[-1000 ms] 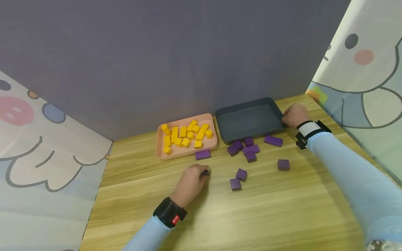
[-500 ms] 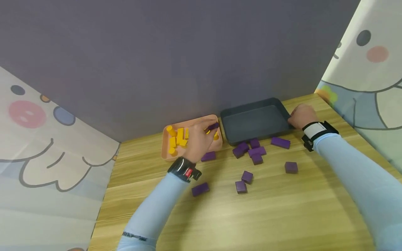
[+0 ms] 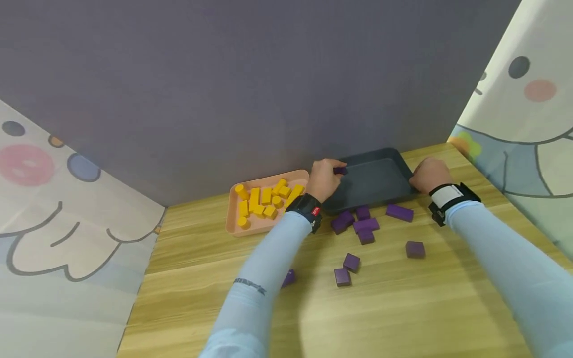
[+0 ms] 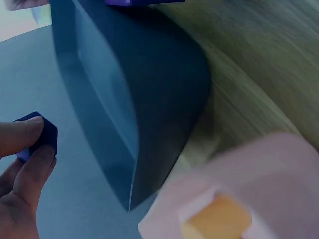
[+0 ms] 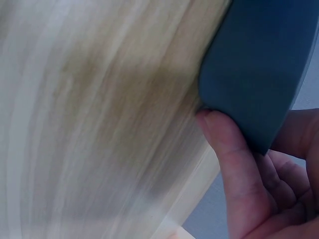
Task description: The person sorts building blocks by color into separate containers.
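My left hand [image 3: 324, 180] pinches a small purple block [image 4: 48, 138] between thumb and fingers, above the left end of a dark grey tray [image 3: 373, 181]. The left wrist view shows the block apart from the tray's wall. At the tray's right end, my right hand [image 3: 431, 175] grips the side, its thumb and fingers on either face of the wall [image 5: 254, 69]. Several purple blocks lie on the table just in front of the tray, among them a long block [image 3: 400, 213].
Left of the dark tray stands a peach tray [image 3: 233, 219] with several yellow blocks [image 3: 254, 199]. Nearer on the wooden table [image 3: 385, 308] are two purple cubes [image 3: 342, 277], a single purple block [image 3: 415, 249] and another purple block [image 3: 289, 278] partly behind my left sleeve. A grey panel rises behind.
My left hand has lifted the purple block off the table, passed over the peach tray and moved right to the dark tray. My right hand stays at the tray's right end.
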`<state>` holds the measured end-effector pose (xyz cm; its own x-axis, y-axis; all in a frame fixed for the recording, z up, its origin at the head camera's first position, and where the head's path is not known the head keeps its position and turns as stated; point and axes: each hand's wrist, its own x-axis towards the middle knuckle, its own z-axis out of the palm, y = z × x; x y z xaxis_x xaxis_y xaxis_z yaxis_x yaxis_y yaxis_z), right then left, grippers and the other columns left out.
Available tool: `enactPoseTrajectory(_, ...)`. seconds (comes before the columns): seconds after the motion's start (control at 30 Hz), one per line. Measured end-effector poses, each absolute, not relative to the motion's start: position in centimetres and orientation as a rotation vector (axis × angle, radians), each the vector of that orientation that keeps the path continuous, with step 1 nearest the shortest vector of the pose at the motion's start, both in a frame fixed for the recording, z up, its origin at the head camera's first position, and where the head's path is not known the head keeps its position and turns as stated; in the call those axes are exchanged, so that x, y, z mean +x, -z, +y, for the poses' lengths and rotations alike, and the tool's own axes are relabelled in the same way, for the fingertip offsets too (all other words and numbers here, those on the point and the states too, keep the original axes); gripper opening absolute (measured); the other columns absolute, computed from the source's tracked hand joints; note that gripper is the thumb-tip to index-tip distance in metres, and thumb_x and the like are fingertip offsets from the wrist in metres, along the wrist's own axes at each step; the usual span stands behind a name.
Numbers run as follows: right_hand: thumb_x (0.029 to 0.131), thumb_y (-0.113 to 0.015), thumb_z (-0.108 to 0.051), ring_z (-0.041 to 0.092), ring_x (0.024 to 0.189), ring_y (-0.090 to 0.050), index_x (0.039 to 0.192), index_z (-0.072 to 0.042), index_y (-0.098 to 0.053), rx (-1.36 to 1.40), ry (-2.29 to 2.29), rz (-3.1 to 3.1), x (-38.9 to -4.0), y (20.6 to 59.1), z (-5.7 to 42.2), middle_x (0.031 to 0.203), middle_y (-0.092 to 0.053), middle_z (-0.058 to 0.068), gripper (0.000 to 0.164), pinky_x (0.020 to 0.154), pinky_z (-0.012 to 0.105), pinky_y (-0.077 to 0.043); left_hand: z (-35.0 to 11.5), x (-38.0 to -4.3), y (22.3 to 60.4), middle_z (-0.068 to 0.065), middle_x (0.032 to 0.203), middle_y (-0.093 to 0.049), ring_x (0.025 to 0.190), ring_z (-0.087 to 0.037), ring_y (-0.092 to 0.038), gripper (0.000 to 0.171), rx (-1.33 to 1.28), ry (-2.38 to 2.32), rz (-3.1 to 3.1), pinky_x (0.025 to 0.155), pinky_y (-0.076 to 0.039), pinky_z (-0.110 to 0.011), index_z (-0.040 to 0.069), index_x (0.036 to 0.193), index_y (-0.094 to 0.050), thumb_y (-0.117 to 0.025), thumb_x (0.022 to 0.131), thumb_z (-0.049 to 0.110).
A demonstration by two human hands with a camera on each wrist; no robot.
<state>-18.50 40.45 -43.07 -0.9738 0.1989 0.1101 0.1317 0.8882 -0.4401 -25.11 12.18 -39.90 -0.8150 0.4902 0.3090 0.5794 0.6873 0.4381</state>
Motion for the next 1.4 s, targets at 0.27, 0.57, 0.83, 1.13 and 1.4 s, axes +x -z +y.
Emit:
enactPoseTrajectory(0.27, 0.068, -0.059, -0.009, 0.023, 0.049, -0.042, 0.041, -0.015, -0.045, -0.238, -0.633, -2.881, -18.4, 43.3, 40.3, 0.043, -0.041, -0.005, 0.031, 0.045, 0.031, -0.03, 13.3, -25.4, 41.2, 0.0, 0.12, -0.072, 0.116, -0.015, -0.065, 0.03, -0.897, 0.693, -2.84, 0.097, -0.054, -0.027, 0.016, 0.117, -0.074, -0.071, 0.088, 0.01)
enactPoseTrajectory(0.57, 0.071, -0.061, -0.009, 0.025, 0.053, -0.048, 0.044, -0.01, -0.054, -0.272, -0.654, -2.908, -18.0, 42.7, 39.6, 0.045, -0.049, -0.003, 0.027, 0.046, 0.031, -0.034, 13.1, -25.3, 41.7, 0.0, 0.125, -0.071, 0.12, -0.015, -0.064, 0.039, -0.837, 0.643, -2.931, 0.098, -0.054, -0.028, 0.018, 0.121, -0.072, -0.066, 0.086, 0.001)
enactPoseTrajectory(0.83, 0.072, -0.061, -0.011, 0.03, 0.058, -0.055, 0.05, -0.006, -0.061, -0.254, -0.625, -2.922, -18.4, 42.7, 39.9, 0.05, -0.058, 0.003, 0.023, 0.048, 0.035, -0.039, 13.0, -25.3, 41.6, 0.001, 0.126, -0.07, 0.122, -0.016, -0.063, 0.039, -0.853, 0.624, -2.9, 0.1, -0.052, -0.028, 0.018, 0.123, -0.071, -0.069, 0.087, 0.005)
enactPoseTrajectory(1.13, 0.074, -0.063, -0.012, 0.036, 0.063, -0.06, 0.06, 0.0, -0.068, -0.287, -0.634, -2.933, -18.8, 42.9, 40.6, 0.06, -0.066, 0.013, 0.019, 0.049, 0.038, -0.044, 12.4, -24.5, 40.0, 0.0, 0.13, -0.068, 0.104, -0.011, -0.069, 0.039, -0.872, 0.661, -2.915, 0.073, -0.055, -0.018, 0.017, 0.127, -0.068, -0.067, 0.089, 0.006)
enactPoseTrajectory(1.4, 0.073, -0.061, -0.011, 0.024, 0.051, -0.05, 0.049, -0.005, -0.06, -0.283, -0.657, -2.906, -18.8, 42.7, 41.5, 0.047, -0.054, 0.001, 0.025, 0.043, 0.031, -0.035, 10.8, -22.9, 37.9, 0.0, 0.124, -0.071, 0.055, -0.013, -0.055, 0.039, -0.963, 0.696, -2.841, 0.052, -0.041, -0.017, 0.019, 0.132, -0.064, -0.067, 0.093, 0.017)
